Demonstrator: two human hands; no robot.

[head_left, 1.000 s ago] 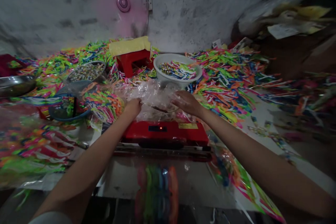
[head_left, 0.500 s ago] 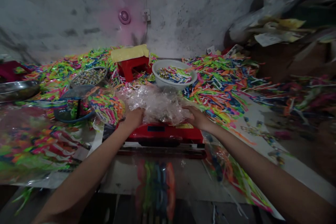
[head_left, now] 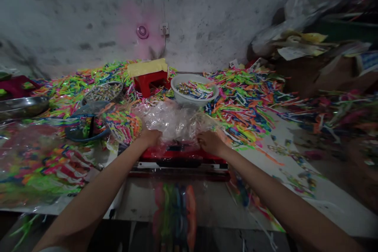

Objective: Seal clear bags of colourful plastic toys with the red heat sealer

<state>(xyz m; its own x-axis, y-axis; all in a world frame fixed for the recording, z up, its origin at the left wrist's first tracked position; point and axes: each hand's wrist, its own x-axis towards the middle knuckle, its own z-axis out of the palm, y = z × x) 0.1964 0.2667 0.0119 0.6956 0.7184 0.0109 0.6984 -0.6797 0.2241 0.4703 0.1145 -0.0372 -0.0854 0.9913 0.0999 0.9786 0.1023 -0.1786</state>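
The surface carries neon strips heaped on either side of the hands. Between the hands, over a red machine, lies crumpled clear plastic, probably light, limp and slippery, best bunched at its near edge. A white bowl crowds just beyond, and freer room lies nearer the person. The left hand and right hand curl shut on the plastic.

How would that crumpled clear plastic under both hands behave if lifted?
Probably floppy: the clear plastic lies crumpled and creased over the red machine. Likely light, being thin and see-through. Its glossy film may slip, though the left hand and right hand touch its near edge.
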